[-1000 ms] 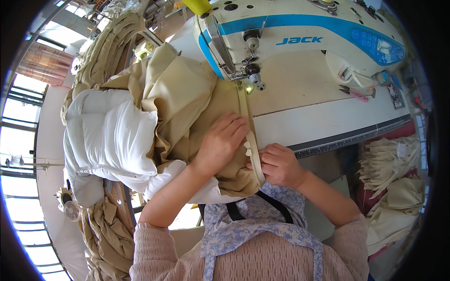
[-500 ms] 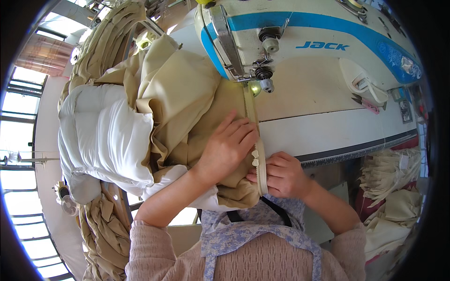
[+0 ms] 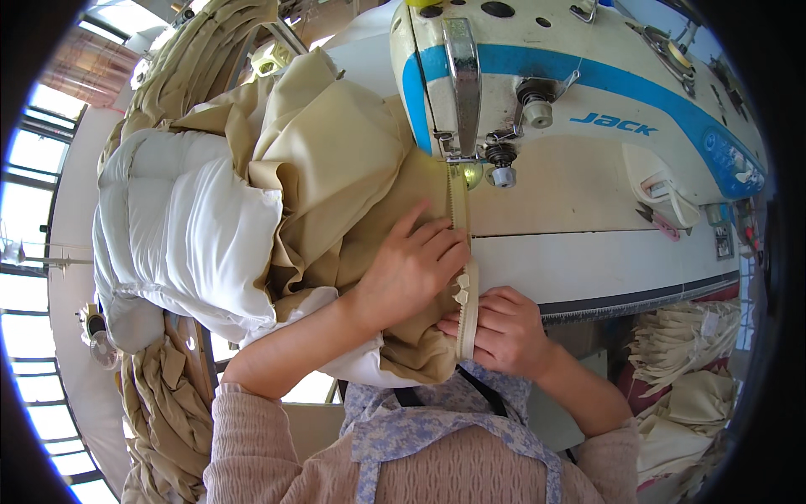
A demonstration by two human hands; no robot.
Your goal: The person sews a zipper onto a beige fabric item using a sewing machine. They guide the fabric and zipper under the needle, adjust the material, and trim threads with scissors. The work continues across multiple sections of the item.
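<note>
Moved up toward the presser foot [image 3: 460,160] since before: left hand [image 3: 411,269] spread flat on beige fabric [image 3: 336,168]; right hand [image 3: 504,332] pinching zipper tape [image 3: 464,290]. Best kept straight, taut.

Head-worn fisheye, looking down, close

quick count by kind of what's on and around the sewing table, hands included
hands: 2, left hand and right hand
sewing machine: 1
beige fabric piece being sewn: 1
zipper tape: 1
white padded piece: 1
stacks of beige pieces: at least 2
total: at least 8
</note>
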